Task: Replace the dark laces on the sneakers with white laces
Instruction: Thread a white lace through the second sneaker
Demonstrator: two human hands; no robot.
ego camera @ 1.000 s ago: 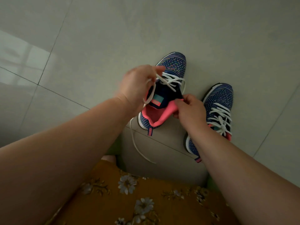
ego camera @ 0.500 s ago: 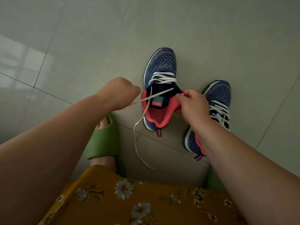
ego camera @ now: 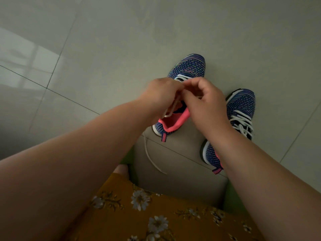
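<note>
Hands meet above the blue knit sneaker [ego camera: 188, 66]: left hand [ego camera: 161, 96] and right hand [ego camera: 203, 100], fingers curled, pinch its flat white lace [ego camera: 169, 110].

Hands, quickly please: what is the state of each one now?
Left hand: fingers curled, pinching the white lace.
Right hand: fingers curled at the same lace; exact grip hidden.

Open floor [ego camera: 107, 49] is lying left of and beyond the near sneaker [ego camera: 188, 68]. The second sneaker [ego camera: 240, 108] is crowding its right side, and a loose lace [ego camera: 152, 158] is trailing across the floor behind its heel.
</note>
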